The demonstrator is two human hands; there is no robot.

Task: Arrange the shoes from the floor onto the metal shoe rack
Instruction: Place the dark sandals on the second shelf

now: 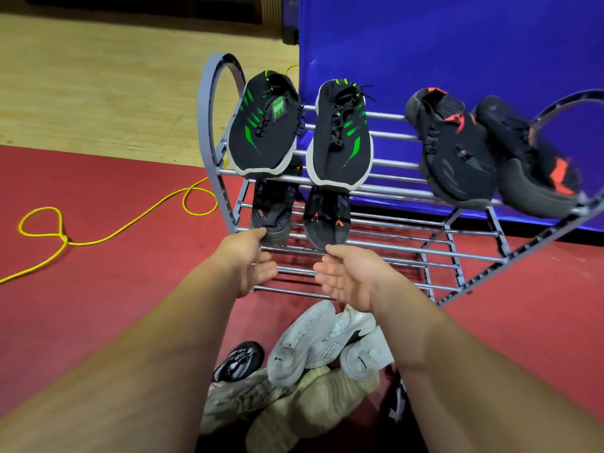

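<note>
On the middle shelf of the grey metal shoe rack (392, 165) sit two black orange-marked trainers (327, 220), toes touched by the straight-fingered, empty left hand (251, 259) and right hand (346, 276); before the rack lie white mesh trainers (294, 344), likely light and soft; best gripped at the heel.

- We take this for an indoor sports hall, not a home
- We see red sports flooring (124, 315) meeting pale wooden boards (108, 80)
- We see a tall blue panel (457, 44) standing behind the metal shoe rack (203, 103)
- We see trainers (264, 132) on it and heaped before it, and a yellow cable (64, 239) lying loose across the floor
</note>
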